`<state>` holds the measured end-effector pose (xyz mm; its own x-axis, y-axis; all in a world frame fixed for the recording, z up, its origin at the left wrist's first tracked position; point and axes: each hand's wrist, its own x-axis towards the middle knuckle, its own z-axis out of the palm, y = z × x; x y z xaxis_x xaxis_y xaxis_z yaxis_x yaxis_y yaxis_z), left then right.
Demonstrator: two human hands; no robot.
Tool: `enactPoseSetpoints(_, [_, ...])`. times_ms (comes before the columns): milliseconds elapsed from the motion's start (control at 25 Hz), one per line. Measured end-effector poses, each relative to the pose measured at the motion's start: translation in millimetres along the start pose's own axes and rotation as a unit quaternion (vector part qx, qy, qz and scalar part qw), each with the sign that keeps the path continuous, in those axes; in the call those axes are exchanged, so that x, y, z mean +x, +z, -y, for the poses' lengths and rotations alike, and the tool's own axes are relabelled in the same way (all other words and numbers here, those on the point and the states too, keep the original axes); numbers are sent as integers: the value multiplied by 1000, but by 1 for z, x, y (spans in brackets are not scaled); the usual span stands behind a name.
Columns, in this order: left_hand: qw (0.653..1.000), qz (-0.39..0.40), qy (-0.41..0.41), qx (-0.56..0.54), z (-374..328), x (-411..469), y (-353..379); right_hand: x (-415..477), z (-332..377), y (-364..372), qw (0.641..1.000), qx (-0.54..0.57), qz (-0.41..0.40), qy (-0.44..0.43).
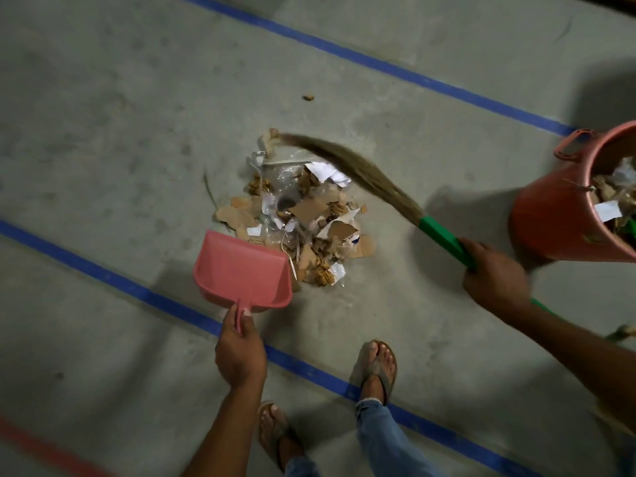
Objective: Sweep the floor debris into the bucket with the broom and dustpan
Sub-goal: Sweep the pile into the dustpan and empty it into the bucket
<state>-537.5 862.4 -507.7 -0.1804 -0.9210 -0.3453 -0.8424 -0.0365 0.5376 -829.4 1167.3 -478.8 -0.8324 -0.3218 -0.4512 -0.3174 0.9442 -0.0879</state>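
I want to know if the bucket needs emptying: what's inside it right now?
The orange bucket holds white paper scraps and brownish bits, piled near the rim. What lies underneath is covered, and the picture edge cuts off its right side.

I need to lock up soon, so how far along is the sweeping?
Partly done: the bucket already holds scraps. In hand: left hand holds the dustpan beside the debris pile; right hand grips the broom. Left: the whole pile, plus one stray scrap beyond.

Debris (303, 222) btw dustpan (237, 270) & bucket (550, 218)
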Motion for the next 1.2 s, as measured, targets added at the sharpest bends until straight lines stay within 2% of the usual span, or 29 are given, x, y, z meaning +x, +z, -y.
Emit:
enactPoseSetpoints(120, [999, -6, 15, -45, -20, 26, 4, 68, 49, -21, 998, 66, -14, 13])
enactPoseSetpoints(240, [996, -26, 7, -86, -47, 60, 19, 162, 116, -38, 993, 81, 66, 49])
enactPoseSetpoints(280, [994, -35, 9, -103, -58, 69, 25, 188, 138, -42, 993, 79, 69, 50])
enactPoseSetpoints(360, [989, -54, 20, -139, -71, 85, 38, 226, 175, -45, 999, 33, 33, 27])
enactPoseSetpoints(480, [982, -67, 32, -171, -55, 99, 54, 249, 206, -33, 995, -96, 7, -41])
enactPoseSetpoints(560, [981, -69, -1, -181, -26, 91, 60, 237, 208, -16, 985, -150, 7, -87])
enactPoseSetpoints(720, [979, -100, -80, -157, 20, 53, 39, 170, 182, 1, 984, -134, 28, -118])
enactPoseSetpoints(880, [986, -85, -92, -112, 47, 40, 4, 80, 129, 2, 993, -83, 53, -68])
enactPoseSetpoints(1120, [992, -50, -66, -91, 64, 28, -55, -56, 85, -10, 998, -53, -22, 30])
enactPoseSetpoints(1200, [993, -37, -57, -98, 78, 26, -71, -90, 90, -2, 998, -47, -12, 34])
